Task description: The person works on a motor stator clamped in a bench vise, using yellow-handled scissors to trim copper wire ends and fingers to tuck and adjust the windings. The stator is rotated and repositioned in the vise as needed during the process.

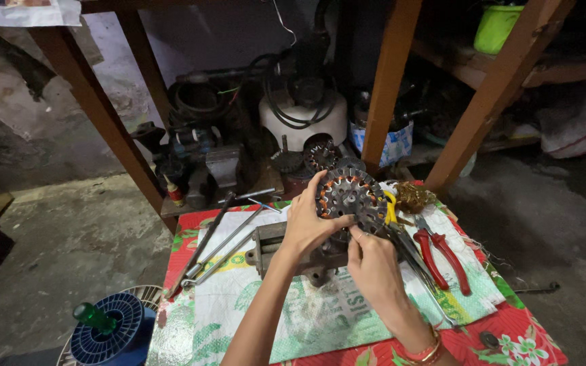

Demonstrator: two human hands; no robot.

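Both hands are on the stator [351, 197], a round, toothed metal core with orange insulation in its slots, held upright over the middle of the table [523, 325], toward its far edge. The left hand [304, 220] grips it by the left rim, fingers curled over the top, thumb on the face. The right hand [374, 268] comes up from below, fingertips pinched at the lower right edge of the core; what it nips there is too small to tell.

Under the stator sits a grey vise [272, 247], and the core looks propped on or just above it. Most slots appear bare of wire, and a tangle of copper wire [414, 196] lies at the far right edge, so by my read the stripping is largely done; cleaning out the slots and any rewinding remain.

Red pliers [442, 257] lie by the right edge, and long metal rods [218, 247] slant across the left side on a printed woven sack [306, 318]. A blue spool [106, 332] with a green handle stands on the floor beside the near left corner.
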